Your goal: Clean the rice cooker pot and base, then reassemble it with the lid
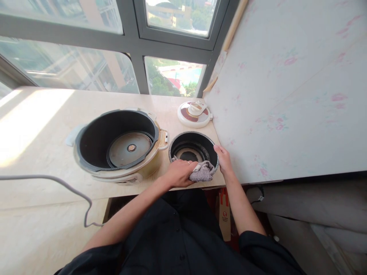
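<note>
A round black pot (207, 142) stands near the counter's front edge. My left hand (181, 173) is closed on a greyish-purple cloth (202, 172), which lies over the pot's near rim. On the pot's right side, my right hand (223, 159) grips the rim, thumb on top. To the left is a larger cooker body (92, 139), lidless, with a dark interior and a metal plate at its bottom. Behind the pot rests a white and brown lid (195, 114) with a knob on top.
The pale counter (43, 152) runs along the window. A grey cord (57, 182) crosses its left part. The flowered wall (286, 84) rises close on the right. Below the counter hangs a brown paper bag (224, 217); grey fabric (309, 206) lies at the lower right.
</note>
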`<action>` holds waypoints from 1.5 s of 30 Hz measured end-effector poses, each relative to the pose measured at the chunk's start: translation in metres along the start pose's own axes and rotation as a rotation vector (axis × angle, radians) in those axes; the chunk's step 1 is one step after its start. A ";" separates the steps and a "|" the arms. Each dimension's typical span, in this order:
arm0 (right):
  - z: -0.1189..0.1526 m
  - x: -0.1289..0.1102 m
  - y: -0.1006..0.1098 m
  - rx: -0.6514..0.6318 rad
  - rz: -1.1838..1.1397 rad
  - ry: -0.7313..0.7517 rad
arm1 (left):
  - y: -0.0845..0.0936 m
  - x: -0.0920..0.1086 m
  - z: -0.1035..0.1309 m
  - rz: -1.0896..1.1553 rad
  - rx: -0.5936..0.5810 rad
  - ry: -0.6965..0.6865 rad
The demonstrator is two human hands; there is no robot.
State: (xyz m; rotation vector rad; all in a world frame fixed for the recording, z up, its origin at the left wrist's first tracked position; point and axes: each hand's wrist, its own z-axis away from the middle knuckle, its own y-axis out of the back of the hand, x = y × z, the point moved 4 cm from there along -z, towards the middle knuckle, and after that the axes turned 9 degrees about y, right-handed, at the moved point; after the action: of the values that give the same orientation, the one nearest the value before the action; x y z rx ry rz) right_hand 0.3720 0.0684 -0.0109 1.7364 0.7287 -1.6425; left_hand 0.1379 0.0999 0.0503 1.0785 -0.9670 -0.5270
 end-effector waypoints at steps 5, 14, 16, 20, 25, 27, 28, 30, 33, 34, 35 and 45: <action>0.033 -0.010 -0.003 0.029 -0.094 -0.013 | -0.005 0.014 -0.006 0.014 0.067 0.107; 0.046 -0.001 0.007 0.076 -0.206 -0.057 | -0.008 0.021 -0.052 0.418 -0.206 0.107; 0.041 0.001 0.006 0.061 -0.237 -0.065 | -0.012 0.016 -0.069 0.636 -0.358 -0.023; 0.036 0.007 0.003 0.068 -0.256 -0.099 | -0.016 0.006 -0.099 0.762 -0.449 -0.011; 0.035 0.013 0.005 0.092 -0.236 -0.050 | -0.015 0.007 -0.118 0.559 -0.259 0.121; 0.035 0.014 0.005 0.090 -0.217 -0.031 | -0.018 0.008 -0.119 0.496 -0.238 0.145; 0.035 0.014 0.005 0.093 -0.200 -0.021 | -0.021 0.009 -0.117 0.488 -0.262 0.138; 0.034 0.015 0.006 0.107 -0.165 -0.003 | -0.027 0.010 -0.113 0.496 -0.335 0.109; 0.033 0.013 0.007 0.140 -0.113 0.036 | -0.032 0.012 -0.107 0.460 -0.395 0.101; 0.033 0.013 0.008 0.149 -0.093 0.051 | -0.033 0.013 -0.106 0.428 -0.410 0.095; 0.032 0.012 0.008 0.155 -0.070 0.064 | -0.034 0.014 -0.104 0.393 -0.433 0.081; 0.032 0.004 0.011 0.043 0.009 0.124 | -0.009 -0.007 -0.074 0.530 -0.792 -0.062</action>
State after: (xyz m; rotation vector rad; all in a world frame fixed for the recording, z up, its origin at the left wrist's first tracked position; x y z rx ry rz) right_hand 0.3599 0.0372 -0.0148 1.8832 0.7467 -1.5656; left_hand 0.1988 0.1380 0.0284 0.0857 -0.9268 -0.4383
